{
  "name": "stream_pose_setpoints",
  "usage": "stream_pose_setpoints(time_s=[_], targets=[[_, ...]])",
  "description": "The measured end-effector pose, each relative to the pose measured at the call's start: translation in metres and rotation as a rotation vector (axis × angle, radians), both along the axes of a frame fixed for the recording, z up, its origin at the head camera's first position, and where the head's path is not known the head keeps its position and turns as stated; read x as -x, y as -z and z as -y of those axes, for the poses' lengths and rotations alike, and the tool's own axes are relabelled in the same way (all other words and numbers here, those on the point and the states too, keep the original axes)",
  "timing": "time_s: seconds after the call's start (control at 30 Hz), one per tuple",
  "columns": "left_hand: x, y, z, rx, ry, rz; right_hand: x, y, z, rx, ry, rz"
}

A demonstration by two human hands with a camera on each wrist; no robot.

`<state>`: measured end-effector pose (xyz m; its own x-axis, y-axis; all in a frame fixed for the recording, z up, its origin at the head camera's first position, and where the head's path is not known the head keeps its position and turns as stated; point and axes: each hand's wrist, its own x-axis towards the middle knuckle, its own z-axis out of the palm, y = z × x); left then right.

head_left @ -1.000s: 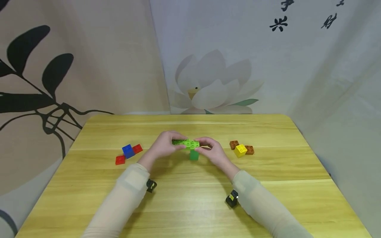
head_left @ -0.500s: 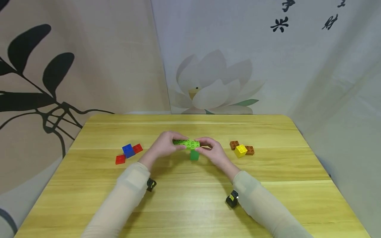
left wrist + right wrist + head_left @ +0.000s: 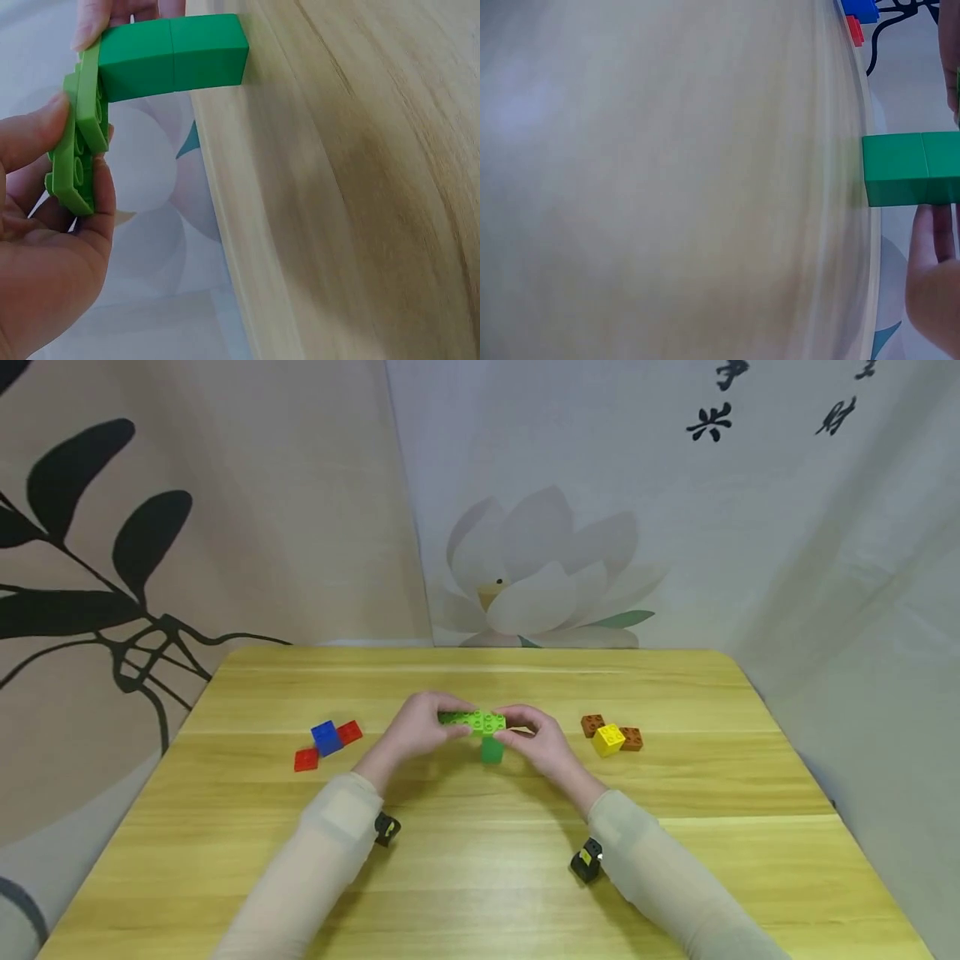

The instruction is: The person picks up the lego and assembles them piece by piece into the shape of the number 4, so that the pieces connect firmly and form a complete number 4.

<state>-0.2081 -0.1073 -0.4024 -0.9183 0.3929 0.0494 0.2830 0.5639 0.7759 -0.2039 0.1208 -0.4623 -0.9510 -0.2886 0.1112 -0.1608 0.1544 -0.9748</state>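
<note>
Two thin light green bricks point(image 3: 486, 723) overlap in a stepped row on top of a column of two green bricks point(image 3: 172, 54) that stands on the table. With thumb and fingers my left hand point(image 3: 418, 724) pinches the light green brick at the left end point(image 3: 66, 154). Opposite it, my right hand point(image 3: 542, 742) pinches the right end of the light green pair, over the green column. The left wrist view shows right-hand fingertips point(image 3: 90, 26) at that upper brick. Only part of the right hand point(image 3: 934, 289) shows beside the column in the right wrist view.
On the wooden table point(image 3: 480, 877), a blue brick point(image 3: 326, 738) lies between two red bricks point(image 3: 306, 760) at the left. At the right a yellow brick point(image 3: 608, 740) leans among two brown bricks point(image 3: 632, 739). A printed cloth point(image 3: 555, 560) hangs behind the table's back edge.
Both hands keep their hold on the light green bricks with hardly any motion. The whole head view has shifted slightly to the right.
</note>
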Motion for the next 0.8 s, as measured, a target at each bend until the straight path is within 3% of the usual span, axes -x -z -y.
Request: stream_pose_setpoints(time_s=[0.23, 0.43, 0.67, 0.8], targets=[[-0.003, 0.005, 0.0, 0.004, 0.02, -0.103, 0.0, 0.001, -0.001, 0.004, -0.017, -0.017], [-0.006, 0.01, 0.006, -0.017, 0.028, -0.14, 0.001, 0.002, 0.0, 0.003, -0.01, -0.013], [-0.017, 0.012, 0.036, -0.084, -0.024, -0.141, 0.001, 0.003, 0.001, -0.009, 0.0, -0.009], [-0.025, 0.009, 0.062, -0.074, -0.086, -0.12, 0.0, 0.002, 0.0, -0.011, 0.008, -0.006]])
